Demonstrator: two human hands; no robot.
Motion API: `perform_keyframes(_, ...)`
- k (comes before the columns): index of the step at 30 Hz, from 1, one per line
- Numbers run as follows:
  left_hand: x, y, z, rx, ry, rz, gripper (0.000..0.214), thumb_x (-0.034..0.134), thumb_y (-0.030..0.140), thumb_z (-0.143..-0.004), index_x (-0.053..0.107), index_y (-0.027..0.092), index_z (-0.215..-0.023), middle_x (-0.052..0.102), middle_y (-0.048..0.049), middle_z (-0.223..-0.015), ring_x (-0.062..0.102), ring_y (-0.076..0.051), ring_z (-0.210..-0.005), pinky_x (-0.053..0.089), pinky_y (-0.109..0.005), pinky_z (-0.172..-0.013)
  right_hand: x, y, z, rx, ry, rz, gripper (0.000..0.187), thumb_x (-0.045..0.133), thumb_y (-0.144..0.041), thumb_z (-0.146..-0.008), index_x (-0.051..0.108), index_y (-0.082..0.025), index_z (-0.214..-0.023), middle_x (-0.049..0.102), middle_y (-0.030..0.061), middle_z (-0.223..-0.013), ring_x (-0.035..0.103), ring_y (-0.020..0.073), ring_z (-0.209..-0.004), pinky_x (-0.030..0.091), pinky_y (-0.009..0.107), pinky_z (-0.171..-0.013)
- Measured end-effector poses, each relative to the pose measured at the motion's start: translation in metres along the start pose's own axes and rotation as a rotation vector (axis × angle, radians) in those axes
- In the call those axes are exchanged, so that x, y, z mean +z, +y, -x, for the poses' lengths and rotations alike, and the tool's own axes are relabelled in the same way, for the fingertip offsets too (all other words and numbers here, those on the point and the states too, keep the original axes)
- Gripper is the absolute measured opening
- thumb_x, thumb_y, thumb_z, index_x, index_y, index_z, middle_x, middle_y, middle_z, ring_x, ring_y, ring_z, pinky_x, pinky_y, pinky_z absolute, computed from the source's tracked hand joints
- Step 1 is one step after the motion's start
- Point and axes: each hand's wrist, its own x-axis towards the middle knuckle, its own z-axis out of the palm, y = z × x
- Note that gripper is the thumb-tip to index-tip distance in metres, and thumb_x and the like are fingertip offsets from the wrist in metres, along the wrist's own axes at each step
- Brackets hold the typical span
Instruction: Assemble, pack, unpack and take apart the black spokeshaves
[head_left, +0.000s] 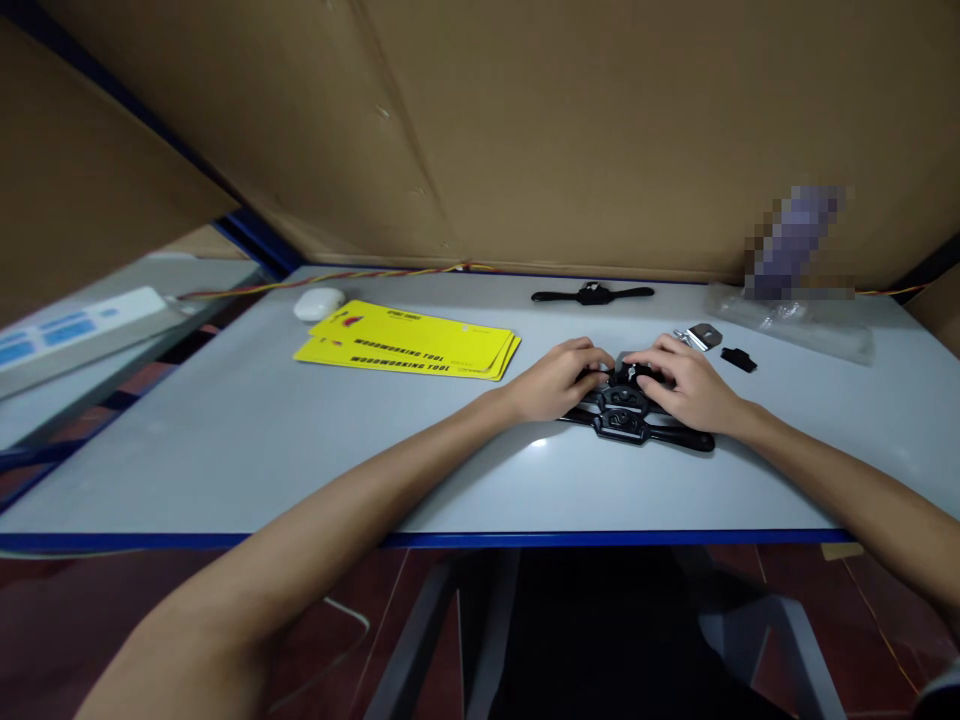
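Observation:
At the right of the table, my left hand (559, 380) and my right hand (690, 388) are curled round the two ends of a black spokeshave (631, 372). Their fingertips meet near its middle, and the handles are mostly hidden. Just in front of it, close to my palms, lie two more black spokeshaves (621, 424), side by side. Beyond my right hand are metal blades (705, 336), partly covered by the fingers. A small black metal plate (739, 359) rests to the right of them.
Another spokeshave (595, 294) lies near the back edge. Yellow printed cards (405, 340) are stacked on the left beside a white rounded case (318, 304). A clear plastic bag (817, 332) and a pixelated purple object (795, 240) are back right. Cardboard (570, 130) walls the rear.

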Motion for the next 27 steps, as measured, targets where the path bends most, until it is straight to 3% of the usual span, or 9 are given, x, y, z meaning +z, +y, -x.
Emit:
perform_keyframes(9,-0.0012,0.0006,-0.0006,0.006,-0.014,-0.002,0.027,0.051,0.02,-0.103,0.072,0.014,-0.119,0.065,-0.0088,-0.1,0.063,-0.022,-0.093,0.053,-0.037,-0.091,-0.0004,0.0028,-0.0001,-0.052,-0.038,-0.043,0.025,0.055,-0.025,-0.102,0.079,-0.023,-0.11,0.062,0.0061,-0.102,0.059,0.0185,-0.081,0.048,0.036,-0.078)
perform_keyframes(17,-0.0014,0.0001,-0.0006,0.009,-0.008,0.002,0.025,0.051,0.02,-0.102,0.072,0.016,-0.116,0.064,-0.0075,-0.099,0.063,-0.021,-0.09,0.053,-0.036,-0.089,-0.0035,-0.0015,-0.0035,-0.028,-0.085,-0.004,0.01,0.058,-0.023,-0.098,0.067,-0.023,-0.101,0.063,0.0059,-0.101,0.061,0.0222,-0.09,0.046,0.038,-0.083)
perform_keyframes(23,-0.0021,0.0012,-0.0003,0.002,-0.013,-0.004,0.026,0.051,0.021,-0.102,0.072,0.016,-0.116,0.064,-0.0077,-0.098,0.063,-0.022,-0.091,0.053,-0.036,-0.088,-0.0024,-0.0037,-0.004,-0.025,-0.002,-0.081,0.006,0.057,-0.023,-0.098,0.058,-0.023,-0.092,0.066,0.003,-0.092,0.057,0.0187,-0.078,0.045,0.035,-0.076)
perform_keyframes(27,-0.0027,0.0015,0.0004,0.005,-0.012,-0.008,0.026,0.051,0.021,-0.102,0.072,0.016,-0.116,0.064,-0.0076,-0.098,0.063,-0.022,-0.092,0.053,-0.037,-0.089,-0.0074,-0.0027,-0.0039,-0.016,0.119,-0.05,0.004,0.058,-0.022,-0.097,0.062,-0.023,-0.096,0.068,0.0028,-0.09,0.059,0.0181,-0.074,0.046,0.034,-0.073)
